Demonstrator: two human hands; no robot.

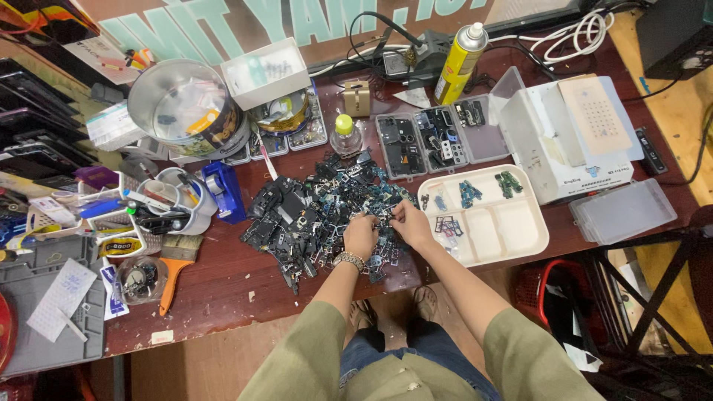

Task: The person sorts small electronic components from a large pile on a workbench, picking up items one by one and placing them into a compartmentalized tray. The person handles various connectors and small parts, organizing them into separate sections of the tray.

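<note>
olive sleeves and denim knees fill the near edge of the view, and both forearms reach out over the near rim of the reddish-brown surface (223, 278). the left hand (361, 236), with a metal watch (349, 260) at the wrist, and the right hand (411, 223) meet fingertip to fingertip over the near right edge of a heap of small dark electronic parts (312, 212). both hands are curled nearly closed, pinching at something tiny between them; what exactly they hold is too small to tell.

the heap sits mid-surface, within easy reach of both arms. just right of it lies a white compartment tray (512, 234) with a few sorted pieces in its far cells, likely set there so the right hand has a short path to it. beyond the heap stand clear parts boxes (438, 137), a small bottle with a yellow-green cap (344, 134) and a yellow spray can (459, 63).

left of the heap the surface has some bare room, bounded by a blue tape dispenser (223, 189), cups of tools (174, 200) and an orange-handled brush (174, 263). the tray's near corner overhangs close to the surface's edge.
</note>
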